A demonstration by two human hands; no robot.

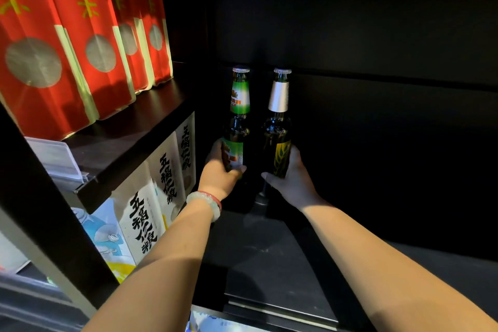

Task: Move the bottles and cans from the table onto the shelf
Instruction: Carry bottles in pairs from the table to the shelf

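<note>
Both arms reach into a dark shelf (269,250). The left hand (219,170) holds the bottle with green label (237,127), its fingers curled around the lower body. The right hand (292,178) holds the bottle with silver neck foil (277,127) in the same way. The two bottles stand upright, just beside each other, far inside the shelf. On the left, red boxes (80,43) stand on an upper board, and white boxes (151,197) stand below it. A pale bracelet (207,202) is on the left wrist.

The dark shelf (258,250) carries two upright bottles side by side at its back: a green-labelled one (237,127) and a foil-necked one (279,127). A higher shelf (129,127) at left holds red boxes (67,43) (standing in a row).
</note>
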